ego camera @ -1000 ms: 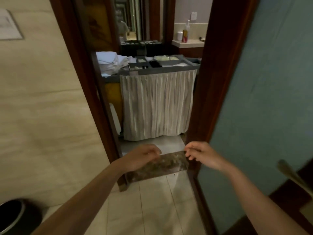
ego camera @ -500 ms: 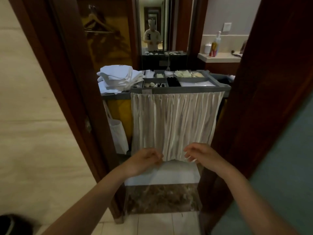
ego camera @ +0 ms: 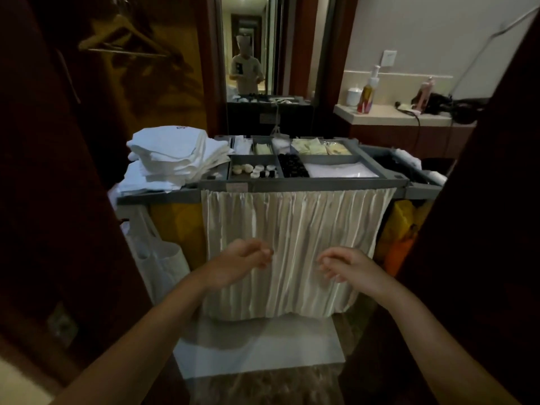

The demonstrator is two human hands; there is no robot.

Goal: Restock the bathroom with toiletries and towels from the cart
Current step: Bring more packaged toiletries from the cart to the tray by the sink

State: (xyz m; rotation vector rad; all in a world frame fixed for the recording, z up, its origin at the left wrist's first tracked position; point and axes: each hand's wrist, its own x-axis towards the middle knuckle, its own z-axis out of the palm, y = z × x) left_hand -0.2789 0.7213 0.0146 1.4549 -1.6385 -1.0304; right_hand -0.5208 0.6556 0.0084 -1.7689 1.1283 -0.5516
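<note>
The cart (ego camera: 304, 186) stands just outside the doorway, between the two dark wooden sides of the door frame (ego camera: 58, 200). Its top is a grey plastic tray (ego camera: 377, 163) divided into square and long compartments. In the front left compartment lie small round toiletries (ego camera: 254, 170), some pale and some black. The compartment beside it is full of dark round caps (ego camera: 292, 166), and behind them flat pale yellow packets (ego camera: 309, 146) fill a wide compartment. The towels (ego camera: 172, 154) are white, thick and soft, folded into a loose stack on the left end of the cart top, just beside the tray. Below the tray hangs a cream curtain (ego camera: 292, 223) with many fine vertical pleats and a light shine; it covers the front of the cart. A thin white plastic bag (ego camera: 157, 258) hangs at the left side of the cart. Both bare arms reach forward to the middle of the curtain. The left hand (ego camera: 242, 260) and the right hand (ego camera: 347, 264) are in front of the pleats, a little apart, with the palms turned toward each other. The fingers of each are loosely curled and hold nothing; whether they touch the cloth I cannot tell. Behind the cart a pump bottle (ego camera: 368, 95) stands on a pale table (ego camera: 391, 114).
</note>
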